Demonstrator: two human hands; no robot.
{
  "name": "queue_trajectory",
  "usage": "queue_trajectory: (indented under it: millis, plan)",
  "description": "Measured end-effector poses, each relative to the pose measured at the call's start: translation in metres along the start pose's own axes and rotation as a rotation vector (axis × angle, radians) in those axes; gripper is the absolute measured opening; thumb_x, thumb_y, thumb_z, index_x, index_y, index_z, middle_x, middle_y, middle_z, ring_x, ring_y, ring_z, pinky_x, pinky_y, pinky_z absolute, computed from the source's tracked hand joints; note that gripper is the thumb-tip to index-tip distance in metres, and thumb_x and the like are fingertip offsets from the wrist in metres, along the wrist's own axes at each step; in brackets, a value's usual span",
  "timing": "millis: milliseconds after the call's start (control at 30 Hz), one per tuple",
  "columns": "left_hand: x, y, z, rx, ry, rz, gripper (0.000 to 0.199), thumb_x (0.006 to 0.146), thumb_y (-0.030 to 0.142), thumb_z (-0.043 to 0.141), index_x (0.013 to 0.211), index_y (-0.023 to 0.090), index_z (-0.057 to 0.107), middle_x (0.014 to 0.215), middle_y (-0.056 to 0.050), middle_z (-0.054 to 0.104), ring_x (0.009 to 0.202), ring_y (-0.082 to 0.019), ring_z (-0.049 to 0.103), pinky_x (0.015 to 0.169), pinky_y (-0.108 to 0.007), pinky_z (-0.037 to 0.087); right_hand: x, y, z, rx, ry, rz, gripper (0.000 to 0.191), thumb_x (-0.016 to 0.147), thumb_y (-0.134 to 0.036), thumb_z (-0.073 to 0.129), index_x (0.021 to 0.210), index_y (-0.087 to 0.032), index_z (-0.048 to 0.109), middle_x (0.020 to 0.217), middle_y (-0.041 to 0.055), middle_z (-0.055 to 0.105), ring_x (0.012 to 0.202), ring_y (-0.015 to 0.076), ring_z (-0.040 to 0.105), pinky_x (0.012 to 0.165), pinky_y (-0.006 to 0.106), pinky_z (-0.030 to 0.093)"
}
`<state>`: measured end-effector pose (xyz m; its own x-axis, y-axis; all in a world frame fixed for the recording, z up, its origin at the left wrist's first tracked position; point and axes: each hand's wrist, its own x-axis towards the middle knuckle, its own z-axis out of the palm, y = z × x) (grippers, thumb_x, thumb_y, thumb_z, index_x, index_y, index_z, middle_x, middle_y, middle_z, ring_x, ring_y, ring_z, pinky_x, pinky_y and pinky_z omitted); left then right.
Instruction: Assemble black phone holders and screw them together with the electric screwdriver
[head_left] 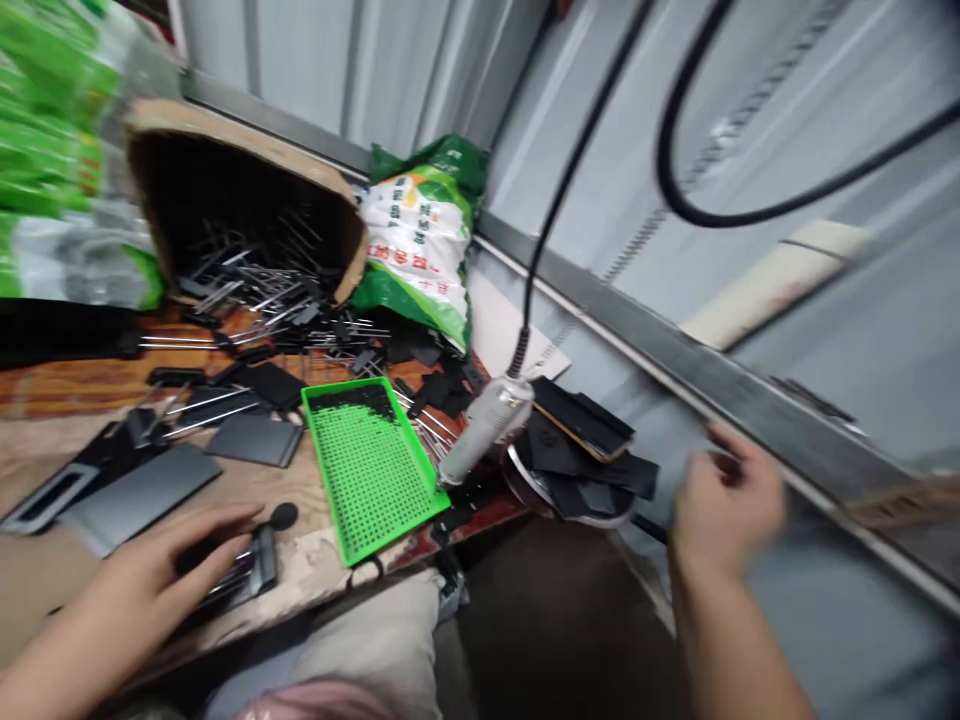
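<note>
The left hand lies open, fingers spread, just beside a black pinned part on the counter; I cannot tell whether they touch. To its right sit a green perforated tray, a corded silver tool and black plates. Beyond them, the right hand is blurred, half-curled, with nothing visible in it.

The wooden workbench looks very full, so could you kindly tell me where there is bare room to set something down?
Pale bare plywood shows between the left hand and the green perforated plastic tray. It is crowded behind the tray, where black pieces with metal pins pile up, and right of it, around the silver corded tool.
</note>
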<state>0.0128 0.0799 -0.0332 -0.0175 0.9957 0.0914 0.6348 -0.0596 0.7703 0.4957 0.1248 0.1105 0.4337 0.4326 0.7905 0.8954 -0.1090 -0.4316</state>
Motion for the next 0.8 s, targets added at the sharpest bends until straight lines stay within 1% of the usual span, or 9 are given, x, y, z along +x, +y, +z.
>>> queue_trajectory:
  millis: [33, 67, 100, 200, 267, 333, 400, 567, 800]
  plan:
    - [0.003, 0.013, -0.007, 0.015, -0.043, -0.033, 0.033, 0.077, 0.052, 0.06, 0.101, 0.031, 0.071, 0.105, 0.007, 0.073, 0.098, -0.022, 0.067, 0.093, -0.033, 0.051, -0.02, -0.019, -0.006, 0.162, 0.147, -0.043, 0.029, 0.081, -0.02, 0.049, 0.106, -0.019, 0.063, 0.094, 0.0083, 0.058, 0.084, 0.023, 0.058, 0.081, 0.044, 0.047]
    - [0.006, 0.024, -0.012, 0.021, -0.074, -0.037, 0.036, 0.078, 0.053, 0.057, 0.101, 0.029, 0.071, 0.107, 0.005, 0.073, 0.099, -0.023, 0.068, 0.094, -0.034, 0.05, -0.042, -0.04, -0.011, 0.355, 0.15, -0.129, 0.021, 0.079, -0.018, 0.055, 0.096, -0.023, 0.066, 0.087, 0.005, 0.06, 0.078, 0.0207, 0.059, 0.077, 0.041, 0.048]
    - [0.007, 0.033, -0.015, 0.017, -0.046, -0.031, 0.038, 0.078, 0.054, 0.055, 0.098, 0.027, 0.072, 0.104, 0.002, 0.074, 0.096, -0.023, 0.068, 0.092, -0.035, 0.051, -0.064, -0.064, -0.013, 0.535, 0.057, -0.248, 0.02, 0.078, -0.014, 0.056, 0.091, -0.025, 0.066, 0.08, 0.0022, 0.06, 0.073, 0.0187, 0.059, 0.073, 0.037, 0.048]
    - [0.003, 0.042, -0.018, 0.002, 0.0, -0.012, 0.042, 0.078, 0.054, 0.052, 0.098, 0.023, 0.073, 0.103, -0.004, 0.074, 0.095, -0.024, 0.069, 0.088, -0.033, 0.053, -0.123, -0.137, 0.007, 0.826, -0.582, -0.573, 0.034, 0.08, -0.005, 0.051, 0.104, -0.026, 0.065, 0.088, 0.0025, 0.067, 0.079, 0.0156, 0.063, 0.067, 0.029, 0.051]
    - [-0.004, 0.036, -0.017, -0.012, 0.017, -0.009, 0.042, 0.079, 0.053, 0.052, 0.099, 0.023, 0.073, 0.103, -0.005, 0.074, 0.095, -0.024, 0.069, 0.088, -0.031, 0.053, -0.144, -0.182, 0.043, 0.855, -0.748, -0.507, 0.03, 0.084, -0.008, 0.048, 0.101, -0.024, 0.065, 0.089, 0.0027, 0.069, 0.084, 0.0151, 0.064, 0.075, 0.029, 0.052]
    - [-0.012, 0.027, -0.018, -0.027, 0.04, -0.019, 0.04, 0.079, 0.054, 0.052, 0.099, 0.025, 0.073, 0.104, -0.004, 0.074, 0.097, -0.023, 0.069, 0.09, -0.031, 0.052, -0.149, -0.22, 0.091, 0.691, -0.843, -0.346, 0.025, 0.083, -0.012, 0.049, 0.095, -0.024, 0.067, 0.094, 0.0014, 0.069, 0.091, 0.0147, 0.064, 0.084, 0.028, 0.051]
    - [-0.019, 0.018, -0.021, -0.039, 0.072, -0.053, 0.04, 0.08, 0.055, 0.052, 0.099, 0.028, 0.073, 0.106, -0.002, 0.073, 0.099, -0.023, 0.068, 0.091, -0.032, 0.051, -0.141, -0.246, 0.141, 0.578, -0.826, -0.233, 0.024, 0.081, -0.011, 0.051, 0.095, -0.022, 0.068, 0.097, 0.0026, 0.068, 0.091, 0.0165, 0.063, 0.087, 0.031, 0.05]
    - [-0.03, 0.002, -0.034, -0.029, 0.075, -0.103, 0.038, 0.081, 0.055, 0.051, 0.1, 0.029, 0.072, 0.105, 0.0, 0.073, 0.098, -0.022, 0.069, 0.088, -0.028, 0.053, -0.101, -0.261, 0.234, 0.306, -0.763, 0.047, 0.02, 0.089, -0.024, 0.054, 0.106, -0.016, 0.061, 0.113, 0.0077, 0.062, 0.104, 0.0203, 0.059, 0.093, 0.043, 0.047]
    - [-0.038, -0.008, -0.031, -0.067, 0.268, -0.057, 0.03, 0.084, 0.051, 0.051, 0.095, 0.032, 0.071, 0.095, 0.003, 0.075, 0.087, -0.017, 0.071, 0.082, -0.019, 0.054, -0.068, -0.219, 0.299, 0.082, -0.814, 0.176, 0.034, 0.089, -0.035, 0.055, 0.119, -0.018, 0.055, 0.123, 0.0093, 0.056, 0.105, 0.0212, 0.058, 0.088, 0.043, 0.051]
